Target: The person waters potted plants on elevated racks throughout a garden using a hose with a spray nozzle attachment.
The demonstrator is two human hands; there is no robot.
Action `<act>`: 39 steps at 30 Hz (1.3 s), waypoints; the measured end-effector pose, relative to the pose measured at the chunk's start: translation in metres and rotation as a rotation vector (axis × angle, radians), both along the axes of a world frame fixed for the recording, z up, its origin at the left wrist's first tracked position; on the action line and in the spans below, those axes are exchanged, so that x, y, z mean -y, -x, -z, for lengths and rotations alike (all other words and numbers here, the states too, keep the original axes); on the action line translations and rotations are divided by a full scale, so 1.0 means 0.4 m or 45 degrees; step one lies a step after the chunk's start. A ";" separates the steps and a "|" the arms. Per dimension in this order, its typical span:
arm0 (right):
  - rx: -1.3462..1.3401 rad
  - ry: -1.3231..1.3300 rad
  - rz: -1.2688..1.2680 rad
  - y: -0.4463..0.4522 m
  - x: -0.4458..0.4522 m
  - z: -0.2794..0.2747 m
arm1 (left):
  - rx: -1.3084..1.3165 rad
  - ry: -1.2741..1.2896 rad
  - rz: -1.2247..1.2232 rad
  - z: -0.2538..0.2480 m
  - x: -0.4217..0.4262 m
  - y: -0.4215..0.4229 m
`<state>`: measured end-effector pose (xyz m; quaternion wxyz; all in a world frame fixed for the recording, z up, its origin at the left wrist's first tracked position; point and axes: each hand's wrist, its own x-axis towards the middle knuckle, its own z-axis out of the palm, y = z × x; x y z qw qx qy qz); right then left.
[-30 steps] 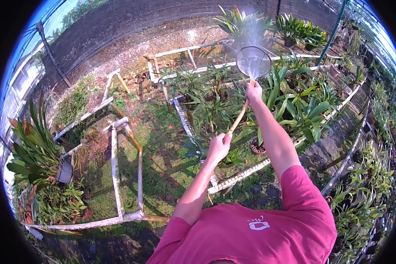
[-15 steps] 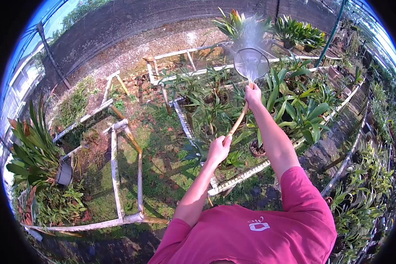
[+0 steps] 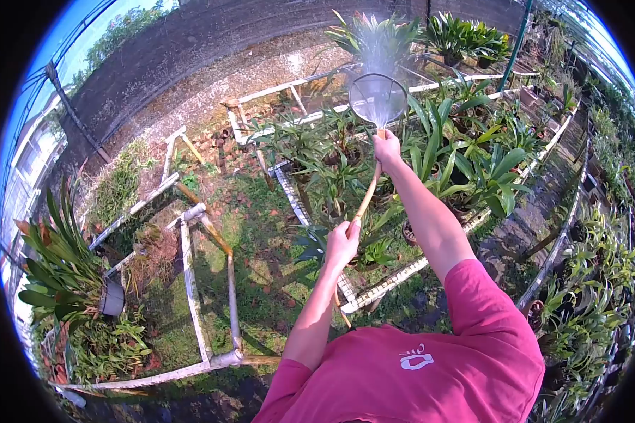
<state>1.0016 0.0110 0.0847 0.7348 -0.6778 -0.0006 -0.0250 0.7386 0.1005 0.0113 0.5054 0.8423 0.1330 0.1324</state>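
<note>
A yellowish hose (image 3: 367,195) runs between my two hands and ends in a round, wide watering head (image 3: 378,99). My right hand (image 3: 386,147) is wrapped round the hose just below that head. Lower down and to the left, my left hand (image 3: 343,243) grips the same hose. Water sprays from the head away from me, over a leafy plant (image 3: 381,41) at the far edge. Green potted plants (image 3: 339,166) stand below and beside the hose, inside a pale frame (image 3: 391,282).
Pale bench frames (image 3: 192,282) stand on the mossy ground at the left, near a potted plant (image 3: 111,297). A dark netting wall (image 3: 190,49) closes the back. More plants (image 3: 578,310) line the right side, and a green post (image 3: 516,46) stands at the back right.
Both hands and the watering head have shifted left, and the spray now falls further left. The view has turned slightly. Both hands keep their hold on the hose.
</note>
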 end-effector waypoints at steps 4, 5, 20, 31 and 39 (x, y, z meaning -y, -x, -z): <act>-0.013 0.043 -0.038 0.005 -0.017 -0.007 | -0.043 -0.038 0.011 0.005 -0.013 0.004; -0.002 0.066 -0.027 0.009 -0.021 -0.014 | -0.069 -0.055 0.016 0.003 -0.013 0.003; -0.081 -0.058 0.075 -0.034 0.038 0.041 | -0.030 0.035 0.028 0.013 0.017 -0.023; -0.054 -0.094 0.188 -0.044 0.132 0.107 | -0.087 -0.070 0.087 0.006 0.077 -0.031; -0.120 -0.102 0.273 -0.066 0.157 0.102 | -0.128 -0.083 0.072 -0.018 0.100 -0.046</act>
